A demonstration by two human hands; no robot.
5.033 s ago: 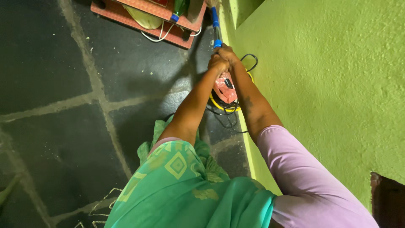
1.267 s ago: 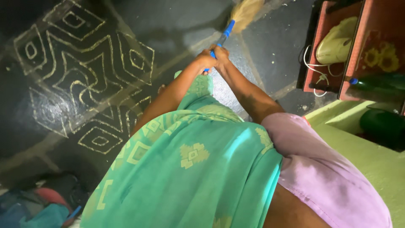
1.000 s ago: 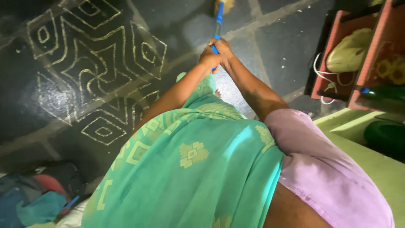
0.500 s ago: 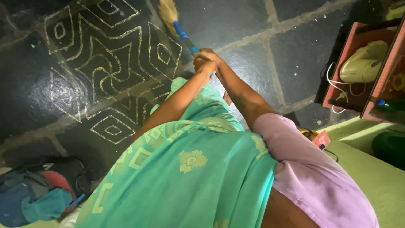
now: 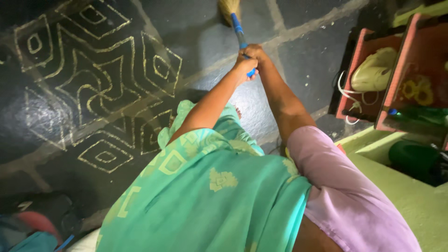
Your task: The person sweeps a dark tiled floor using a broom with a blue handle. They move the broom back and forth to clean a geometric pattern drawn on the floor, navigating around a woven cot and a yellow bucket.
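Both of my hands grip the blue handle of a broom (image 5: 239, 31) in front of me. My left hand (image 5: 244, 66) closes on the handle's near end, and my right hand (image 5: 255, 52) wraps it just above, touching the left. The straw bristles (image 5: 228, 7) rest on the dark stone floor at the top edge. A green patterned cloth and a lilac sleeve cover my body in the foreground.
A chalk line pattern (image 5: 93, 88) covers the dark stone floor on the left. A red shelf unit (image 5: 401, 79) at the right holds a pale rounded appliance (image 5: 373, 72) with a white cord and a green bottle (image 5: 415, 114). A green ledge (image 5: 410, 196) sits at lower right; bags (image 5: 32, 224) lie at lower left.
The broom head has swung from the left, over the chalk pattern, toward the right and farther away. My hands moved right with it. Five seconds ago I faced a green wall.
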